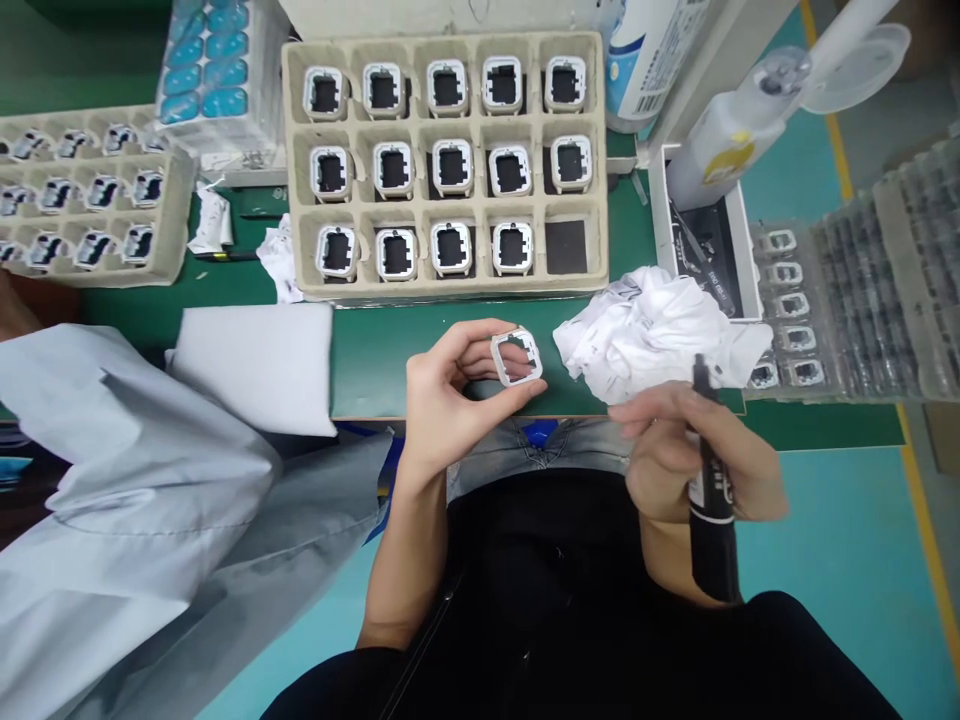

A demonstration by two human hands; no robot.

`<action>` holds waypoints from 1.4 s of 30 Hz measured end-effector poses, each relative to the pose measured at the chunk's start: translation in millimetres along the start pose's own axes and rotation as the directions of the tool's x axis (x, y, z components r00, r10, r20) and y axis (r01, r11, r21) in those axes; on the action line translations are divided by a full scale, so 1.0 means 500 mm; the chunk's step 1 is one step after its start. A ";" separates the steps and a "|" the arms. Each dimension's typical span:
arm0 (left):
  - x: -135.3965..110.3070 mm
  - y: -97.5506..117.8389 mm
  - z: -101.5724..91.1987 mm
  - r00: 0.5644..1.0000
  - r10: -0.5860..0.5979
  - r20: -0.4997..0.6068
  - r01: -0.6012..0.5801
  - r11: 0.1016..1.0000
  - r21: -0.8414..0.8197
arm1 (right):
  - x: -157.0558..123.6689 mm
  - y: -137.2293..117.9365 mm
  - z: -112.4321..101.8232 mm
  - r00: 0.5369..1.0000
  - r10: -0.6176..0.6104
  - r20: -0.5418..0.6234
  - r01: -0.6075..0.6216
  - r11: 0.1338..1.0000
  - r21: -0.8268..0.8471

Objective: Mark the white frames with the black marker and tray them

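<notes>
My left hand (469, 385) grips a small white square frame (517, 358) with rounded corners, like a watch case, between thumb and fingers over the table's front edge. In my right hand (697, 450) is a black marker pen (712, 530), its thick end pointing down toward my body. That hand is slightly blurred and apart from the frame. Beyond them lies a pulp tray (446, 290) with compartments holding similar white frames; its near right compartment (566, 247) has no frame. A crumpled white cloth (637, 335) rests between the tray and my right hand.
At left sit another tray (161, 265) of frames, a folded white cloth (259, 365) and a co-worker's grey sleeve (150, 450). A pack of blue items (202, 60) stands behind. Rightward are a white box (664, 215), a bottle (720, 140) and stacked clear trays (862, 280).
</notes>
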State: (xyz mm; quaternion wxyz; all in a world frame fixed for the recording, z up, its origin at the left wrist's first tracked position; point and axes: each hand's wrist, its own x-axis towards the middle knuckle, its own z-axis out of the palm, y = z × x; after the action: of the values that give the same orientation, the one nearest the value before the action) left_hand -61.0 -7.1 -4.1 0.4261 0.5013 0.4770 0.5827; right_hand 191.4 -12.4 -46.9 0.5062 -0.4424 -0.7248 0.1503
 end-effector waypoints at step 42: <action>0.007 0.003 0.186 0.931 -0.153 0.333 0.253 0.925 -0.283 | 0.070 -0.001 -0.074 0.937 0.046 -0.346 0.028 0.978 0.208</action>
State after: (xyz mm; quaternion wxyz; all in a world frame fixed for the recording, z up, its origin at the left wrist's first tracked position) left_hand 30.7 8.0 1.8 0.6290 0.4562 0.3541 0.5204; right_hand 220.1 6.6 -9.3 0.6696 -0.4095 -0.6018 0.1474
